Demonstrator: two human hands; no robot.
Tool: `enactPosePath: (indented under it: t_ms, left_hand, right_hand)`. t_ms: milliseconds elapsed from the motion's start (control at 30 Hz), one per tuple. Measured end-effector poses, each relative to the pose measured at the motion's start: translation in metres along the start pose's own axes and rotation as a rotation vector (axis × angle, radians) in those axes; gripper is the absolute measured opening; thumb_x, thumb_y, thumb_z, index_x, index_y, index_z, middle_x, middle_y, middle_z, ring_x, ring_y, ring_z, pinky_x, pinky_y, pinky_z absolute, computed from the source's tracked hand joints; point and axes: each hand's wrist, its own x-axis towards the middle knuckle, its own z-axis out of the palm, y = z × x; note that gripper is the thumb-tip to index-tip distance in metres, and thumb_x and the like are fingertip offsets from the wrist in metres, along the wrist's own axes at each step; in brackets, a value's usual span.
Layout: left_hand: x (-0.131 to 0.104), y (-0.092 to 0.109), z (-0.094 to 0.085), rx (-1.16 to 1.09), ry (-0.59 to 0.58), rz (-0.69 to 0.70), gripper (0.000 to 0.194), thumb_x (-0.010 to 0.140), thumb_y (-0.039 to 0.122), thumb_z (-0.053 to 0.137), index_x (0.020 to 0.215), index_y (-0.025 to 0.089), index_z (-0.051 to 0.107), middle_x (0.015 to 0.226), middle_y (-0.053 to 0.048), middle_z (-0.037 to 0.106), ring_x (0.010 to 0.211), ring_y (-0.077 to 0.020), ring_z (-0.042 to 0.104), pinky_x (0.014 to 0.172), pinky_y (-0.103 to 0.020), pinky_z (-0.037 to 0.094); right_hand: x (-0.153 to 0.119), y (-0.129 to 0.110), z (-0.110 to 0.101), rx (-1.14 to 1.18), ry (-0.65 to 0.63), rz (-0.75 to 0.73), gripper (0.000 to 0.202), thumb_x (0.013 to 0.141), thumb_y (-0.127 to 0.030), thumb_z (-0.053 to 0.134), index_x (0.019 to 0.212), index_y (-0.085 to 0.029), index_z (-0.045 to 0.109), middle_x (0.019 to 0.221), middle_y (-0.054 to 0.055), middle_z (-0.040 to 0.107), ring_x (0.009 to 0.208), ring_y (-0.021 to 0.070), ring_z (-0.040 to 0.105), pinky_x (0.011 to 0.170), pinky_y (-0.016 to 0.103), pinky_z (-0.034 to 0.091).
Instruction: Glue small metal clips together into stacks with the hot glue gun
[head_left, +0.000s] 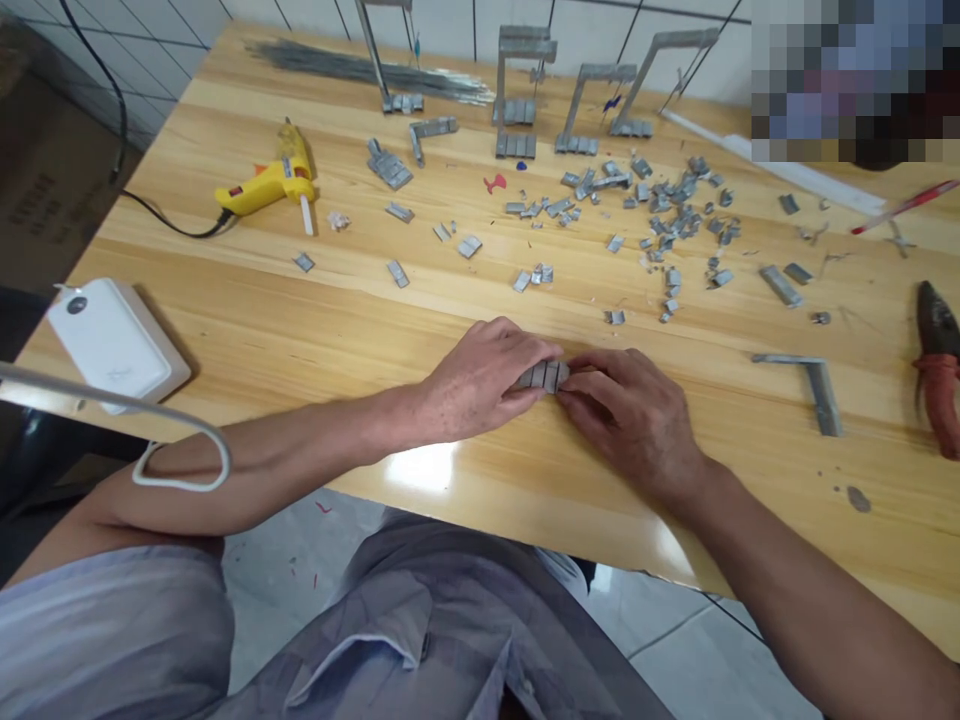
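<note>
Near the front edge of the wooden table (315, 340), both hands meet over a small row of grey staple-strip pieces (545, 376) lying side by side. My left hand (487, 380) closes on the row from the left, thumb in front and fingers behind. At the right end, the fingertips of my right hand (637, 415) pinch together against the row; whether they hold a separate piece is hidden. Part of the row is covered by the left fingers. To the right lies a grey L-shaped strip (821, 395).
A yellow glue gun (270, 185) and white box (120, 345) are on the left. Loose grey pieces (675, 200) scatter beyond my hands. Several upright grey frames (517, 90) and a wire bundle (360, 70) stand or lie at the back. Red-handled pliers (937, 370) rest far right.
</note>
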Motion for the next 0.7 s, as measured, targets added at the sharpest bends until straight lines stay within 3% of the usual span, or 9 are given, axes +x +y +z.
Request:
enactPosePath:
  t_ms: [200,700]
  left_hand:
    - [0.001,0.002,-0.002,-0.006,-0.011,-0.011,0.039,0.097,0.026,0.068,0.135,0.024,0.061,0.122,-0.005,0.075,0.114,-0.0253,0.062,0.101,-0.042,0.048]
    - [0.003,0.0,0.002,-0.006,0.024,-0.01,0.036,0.096,0.025,0.067,0.131,0.024,0.062,0.119,-0.005,0.076,0.112,-0.025,0.063,0.102,-0.042,0.048]
  right_hand:
    - [-0.001,-0.001,0.001,0.04,-0.045,0.069,0.013,0.097,-0.019,0.067,0.109,-0.025,0.069,0.11,0.01,0.078,0.093,0.0266,0.07,0.081,0.042,0.056]
    - [0.011,0.0,0.003,0.088,-0.121,0.128,0.01,0.09,-0.017,0.064,0.098,-0.024,0.063,0.105,0.01,0.072,0.095,0.0277,0.067,0.078,0.04,0.054]
